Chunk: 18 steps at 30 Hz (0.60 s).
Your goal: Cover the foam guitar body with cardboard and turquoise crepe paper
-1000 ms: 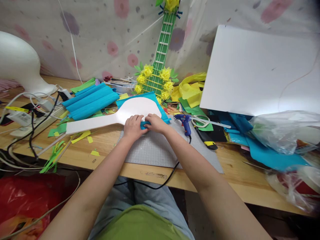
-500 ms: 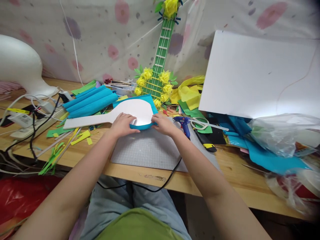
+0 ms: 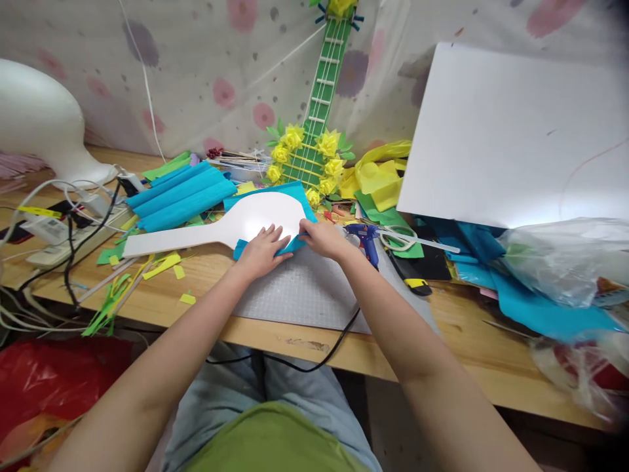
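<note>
Towards us from both hands, the grey cutting mat point(image 3: 295, 298) stretches nearly to the front edge of the table point(image 3: 255, 334); the glue gun point(image 3: 366, 241) lies close right of our right hand point(image 3: 322, 237). Our left hand point(image 3: 263, 254) spreads its fingers over the near rim of the white board point(image 3: 255, 211), with blue paper point(image 3: 307, 202) under it. Our right curls at the board's right side; its fingers hide whether it pinches the paper.

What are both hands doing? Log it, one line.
left hand: on white cutout and blue paper; right hand: at cutout's right edge; glue gun: unheld
</note>
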Motion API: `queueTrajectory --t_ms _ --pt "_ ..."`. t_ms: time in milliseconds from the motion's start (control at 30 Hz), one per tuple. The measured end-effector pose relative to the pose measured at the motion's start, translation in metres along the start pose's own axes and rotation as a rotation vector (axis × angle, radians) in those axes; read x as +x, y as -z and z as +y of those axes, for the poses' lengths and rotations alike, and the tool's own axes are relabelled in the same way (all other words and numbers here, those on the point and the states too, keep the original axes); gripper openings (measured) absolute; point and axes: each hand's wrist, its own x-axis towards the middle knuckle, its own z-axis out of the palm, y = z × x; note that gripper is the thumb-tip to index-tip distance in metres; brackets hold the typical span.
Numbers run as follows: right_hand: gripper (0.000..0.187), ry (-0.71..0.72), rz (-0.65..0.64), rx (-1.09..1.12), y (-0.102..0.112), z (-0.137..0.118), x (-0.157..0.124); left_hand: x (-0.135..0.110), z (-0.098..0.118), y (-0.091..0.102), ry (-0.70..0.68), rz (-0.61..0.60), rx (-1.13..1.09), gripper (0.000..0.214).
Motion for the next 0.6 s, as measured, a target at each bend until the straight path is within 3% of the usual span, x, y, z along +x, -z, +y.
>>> queueTrajectory --t_ms 200,600 --pt "0.020 -0.034 0.030 0.031 -0.003 0.004 0.004 0.002 -0.002 -0.007 0.016 0.032 0.006 0.043" --pt "0.016 0.023 0.124 0.150 -0.014 0.005 0.012 0.002 -0.004 -0.002 0.030 0.038 -0.005 0.043"
